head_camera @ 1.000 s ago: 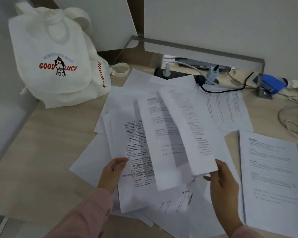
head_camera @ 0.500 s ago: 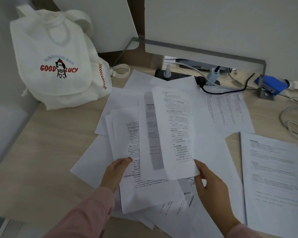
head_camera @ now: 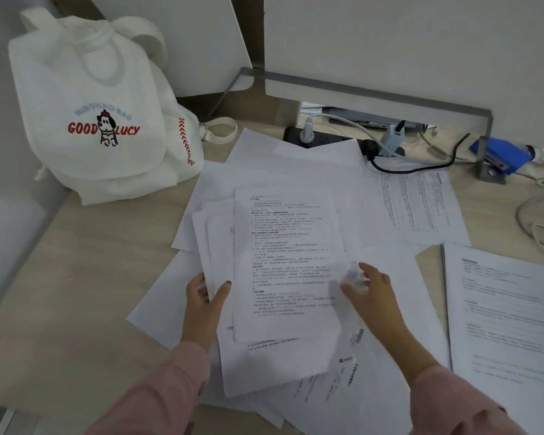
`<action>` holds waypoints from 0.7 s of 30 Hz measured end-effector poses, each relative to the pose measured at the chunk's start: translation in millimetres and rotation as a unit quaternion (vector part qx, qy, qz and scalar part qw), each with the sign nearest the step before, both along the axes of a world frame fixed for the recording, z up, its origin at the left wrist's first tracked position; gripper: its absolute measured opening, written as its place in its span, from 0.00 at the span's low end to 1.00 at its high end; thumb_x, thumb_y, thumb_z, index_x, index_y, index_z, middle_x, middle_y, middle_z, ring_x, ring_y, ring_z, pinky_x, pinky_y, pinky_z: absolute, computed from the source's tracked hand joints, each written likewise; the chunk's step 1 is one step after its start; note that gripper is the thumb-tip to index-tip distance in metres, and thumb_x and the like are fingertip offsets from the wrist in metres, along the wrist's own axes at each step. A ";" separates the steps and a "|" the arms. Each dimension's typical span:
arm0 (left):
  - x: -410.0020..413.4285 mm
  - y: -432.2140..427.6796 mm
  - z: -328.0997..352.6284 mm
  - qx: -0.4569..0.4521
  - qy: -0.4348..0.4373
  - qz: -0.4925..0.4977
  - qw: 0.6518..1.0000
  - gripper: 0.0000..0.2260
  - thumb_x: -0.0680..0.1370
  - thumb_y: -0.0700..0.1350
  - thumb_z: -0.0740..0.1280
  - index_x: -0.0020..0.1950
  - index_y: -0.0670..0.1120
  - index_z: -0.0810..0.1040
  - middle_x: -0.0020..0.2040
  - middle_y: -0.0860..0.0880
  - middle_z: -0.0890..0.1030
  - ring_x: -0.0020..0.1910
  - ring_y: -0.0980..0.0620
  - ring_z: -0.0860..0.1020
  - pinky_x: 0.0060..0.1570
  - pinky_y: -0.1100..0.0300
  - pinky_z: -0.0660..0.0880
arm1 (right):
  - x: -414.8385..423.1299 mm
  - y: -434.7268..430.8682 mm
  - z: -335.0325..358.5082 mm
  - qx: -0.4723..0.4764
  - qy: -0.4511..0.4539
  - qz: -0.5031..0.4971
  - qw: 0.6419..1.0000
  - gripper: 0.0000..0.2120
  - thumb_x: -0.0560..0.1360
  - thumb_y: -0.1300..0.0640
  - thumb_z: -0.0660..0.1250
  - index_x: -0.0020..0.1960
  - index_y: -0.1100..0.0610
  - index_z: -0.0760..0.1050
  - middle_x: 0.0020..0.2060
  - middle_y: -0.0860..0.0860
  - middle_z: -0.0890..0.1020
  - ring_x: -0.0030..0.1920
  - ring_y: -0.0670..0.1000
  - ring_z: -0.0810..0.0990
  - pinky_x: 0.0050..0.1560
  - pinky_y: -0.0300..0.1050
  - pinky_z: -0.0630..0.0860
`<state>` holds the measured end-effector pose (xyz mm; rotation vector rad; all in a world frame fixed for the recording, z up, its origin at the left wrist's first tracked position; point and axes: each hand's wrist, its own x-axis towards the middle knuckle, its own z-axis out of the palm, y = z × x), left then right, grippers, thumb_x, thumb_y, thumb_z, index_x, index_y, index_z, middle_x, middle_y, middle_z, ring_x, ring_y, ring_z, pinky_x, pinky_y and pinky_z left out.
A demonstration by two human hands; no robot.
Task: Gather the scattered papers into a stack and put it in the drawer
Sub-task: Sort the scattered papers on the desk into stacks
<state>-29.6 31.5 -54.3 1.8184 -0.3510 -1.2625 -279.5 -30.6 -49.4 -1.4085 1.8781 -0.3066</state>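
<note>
On the desk [head_camera: 76,277] lie many papers [head_camera: 296,180], spread out and overlapping. Left hand [head_camera: 203,304] pinches the left edge of a small stack [head_camera: 283,262], thumb on top, fingers under. Right hand [head_camera: 374,293] is open (a bit blurry), fingers spread on the stack's right side. More sheets [head_camera: 503,309] lie at the right. A white bag [head_camera: 91,120] sits at the back left.

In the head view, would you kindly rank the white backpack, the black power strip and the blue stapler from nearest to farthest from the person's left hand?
1. White backpack, up-left of the left hand.
2. Black power strip, straight ahead at the desk's back.
3. Blue stapler, far right at the back.
</note>
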 end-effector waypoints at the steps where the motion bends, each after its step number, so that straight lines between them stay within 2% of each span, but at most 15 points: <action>1: 1.0 -2.2 0.8 0.004 0.007 -0.002 1.000 0.19 0.75 0.42 0.67 0.64 0.44 0.67 0.60 0.43 0.76 0.56 0.45 0.76 0.58 0.51 0.72 | 1.2 -7.0 -2.7 0.019 0.009 -0.004 1.000 0.30 0.71 0.53 0.70 0.69 0.57 0.64 0.64 0.58 0.69 0.62 0.59 0.71 0.63 0.51 0.69; 3: 2.0 -8.3 2.6 0.018 0.014 -0.022 0.999 0.15 0.75 0.44 0.67 0.60 0.46 0.69 0.58 0.45 0.77 0.54 0.46 0.76 0.57 0.53 0.72 | 5.2 -13.7 -8.6 0.038 0.035 0.018 0.999 0.31 0.70 0.52 0.71 0.69 0.57 0.64 0.62 0.58 0.70 0.61 0.59 0.70 0.64 0.52 0.68; 5: 1.0 -15.1 3.3 0.023 0.027 -0.049 0.998 0.16 0.75 0.43 0.67 0.62 0.45 0.71 0.57 0.46 0.77 0.54 0.47 0.76 0.56 0.55 0.71 | 11.3 -13.3 -13.2 0.049 0.047 0.046 0.997 0.31 0.70 0.55 0.71 0.69 0.55 0.63 0.61 0.58 0.69 0.61 0.59 0.68 0.62 0.49 0.66; 9: -6.8 -23.3 7.5 0.017 0.034 -0.104 0.994 0.18 0.75 0.37 0.66 0.65 0.44 0.70 0.54 0.47 0.78 0.53 0.47 0.77 0.54 0.57 0.71 | 18.1 -2.0 -25.2 0.011 0.066 0.128 0.989 0.31 0.69 0.60 0.70 0.69 0.51 0.64 0.58 0.56 0.71 0.57 0.56 0.69 0.52 0.39 0.60; 11: -8.1 -23.9 10.7 0.014 0.013 -0.126 0.992 0.19 0.75 0.33 0.63 0.64 0.46 0.69 0.50 0.51 0.78 0.48 0.51 0.77 0.52 0.58 0.72 | 18.4 0.1 -28.0 0.004 0.054 0.127 0.990 0.29 0.69 0.60 0.70 0.67 0.51 0.66 0.56 0.55 0.71 0.56 0.56 0.71 0.54 0.38 0.60; 14: -8.3 -21.9 22.7 -0.015 -0.002 -0.147 0.989 0.19 0.75 0.32 0.60 0.61 0.52 0.70 0.48 0.55 0.78 0.45 0.58 0.77 0.43 0.64 0.72 | 16.4 -6.7 -19.7 -0.006 -0.036 0.007 0.999 0.27 0.69 0.60 0.72 0.66 0.55 0.68 0.59 0.58 0.71 0.58 0.57 0.73 0.62 0.47 0.68; 17: -8.9 -19.2 38.2 -0.056 -0.005 -0.146 0.988 0.19 0.76 0.33 0.60 0.58 0.55 0.71 0.47 0.58 0.79 0.45 0.61 0.77 0.40 0.68 0.72 | 8.1 -14.7 4.0 0.014 -0.193 -0.117 0.974 0.33 0.71 0.56 0.71 0.72 0.57 0.60 0.62 0.54 0.69 0.61 0.54 0.71 0.60 0.46 0.68; 19: -9.0 -20.1 47.9 -0.078 -0.007 -0.148 0.986 0.17 0.76 0.34 0.61 0.56 0.55 0.72 0.47 0.59 0.80 0.44 0.63 0.78 0.38 0.70 0.75 | 1.0 -19.0 19.6 0.048 -0.288 -0.140 0.946 0.38 0.69 0.52 0.72 0.73 0.54 0.57 0.64 0.50 0.68 0.62 0.51 0.69 0.61 0.45 0.65; 21: -10.1 -23.6 57.2 -0.105 -0.019 -0.145 0.984 0.17 0.76 0.33 0.61 0.53 0.56 0.74 0.46 0.59 0.80 0.41 0.66 0.79 0.38 0.73 0.76 | -5.1 -23.8 33.1 0.050 -0.345 -0.126 0.929 0.38 0.66 0.51 0.73 0.72 0.52 0.61 0.66 0.50 0.71 0.64 0.51 0.71 0.65 0.47 0.65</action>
